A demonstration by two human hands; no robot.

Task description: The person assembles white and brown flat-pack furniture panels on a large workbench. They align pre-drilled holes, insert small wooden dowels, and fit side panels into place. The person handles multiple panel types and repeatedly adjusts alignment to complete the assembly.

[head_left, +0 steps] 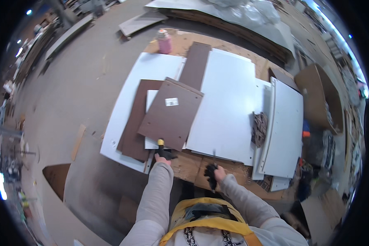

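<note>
My left hand (pixel 164 154), in a black glove with bare skin at the wrist, is at the near edge of a brown panel (pixel 174 117) with a white label. A small yellow piece (pixel 160 142) sticks up from its fingers; I cannot make out what it belongs to. The brown panel lies askew over another brown panel (pixel 131 135) and white panels. To the right, my right hand (pixel 211 175), also black-gloved, is closed round a thin-shafted tool (pixel 214 153) pointing away from me, over the table's near edge. Its exact kind is too small to tell.
A large white panel (pixel 223 106) covers the table's middle, with a crumpled brown cloth (pixel 259 129) at its right. More white panels (pixel 283 127) are stacked further right beside a cardboard box (pixel 320 98). A pink bottle (pixel 164 43) stands at the far left corner.
</note>
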